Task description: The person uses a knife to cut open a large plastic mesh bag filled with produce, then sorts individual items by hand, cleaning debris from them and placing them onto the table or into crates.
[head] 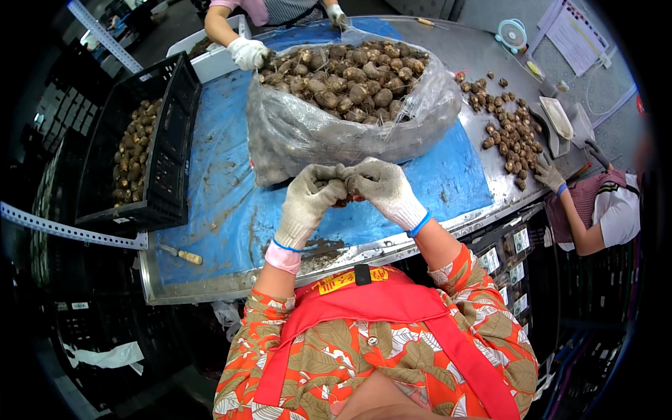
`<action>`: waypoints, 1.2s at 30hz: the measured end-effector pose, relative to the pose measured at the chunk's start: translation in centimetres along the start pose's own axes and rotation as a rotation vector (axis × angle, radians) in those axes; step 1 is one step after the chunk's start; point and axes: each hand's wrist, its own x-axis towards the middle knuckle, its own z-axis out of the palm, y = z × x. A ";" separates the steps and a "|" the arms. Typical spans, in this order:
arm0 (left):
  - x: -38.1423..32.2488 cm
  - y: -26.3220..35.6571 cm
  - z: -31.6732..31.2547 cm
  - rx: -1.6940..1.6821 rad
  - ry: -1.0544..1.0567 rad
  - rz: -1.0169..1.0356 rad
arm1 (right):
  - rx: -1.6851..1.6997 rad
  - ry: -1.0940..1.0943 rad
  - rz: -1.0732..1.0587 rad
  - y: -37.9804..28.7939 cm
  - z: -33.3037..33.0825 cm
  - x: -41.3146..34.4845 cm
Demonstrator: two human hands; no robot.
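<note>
My left hand and my right hand, both in soiled white knit gloves, meet over the near part of a blue plastic sheet. Their fingers are bent around a small reddish-brown thing; it is mostly hidden, and I cannot tell whether it is a taro corm. Just beyond the fingers stands a large clear plastic bag, its mouth wide and full of brown taro-like corms. A knife with a wooden handle lies on the sheet near the table's left corner.
At left, a black plastic crate holds corms, with a white foam box behind. Across the table, a co-worker's gloved hand touches the bag. At right, another worker's gloved hand reaches loose corms on the metal tabletop.
</note>
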 end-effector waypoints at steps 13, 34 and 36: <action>-0.3 -2.6 3.2 -0.121 0.066 0.098 | 0.406 -0.298 0.122 1.7 -6.9 -0.2; -14.0 -1.3 -25.2 1.126 1.373 -0.380 | -0.713 -0.317 0.126 11.3 -0.2 2.7; -13.7 -0.7 -26.5 1.102 1.396 -0.450 | -0.727 -0.333 0.168 10.9 -0.4 3.3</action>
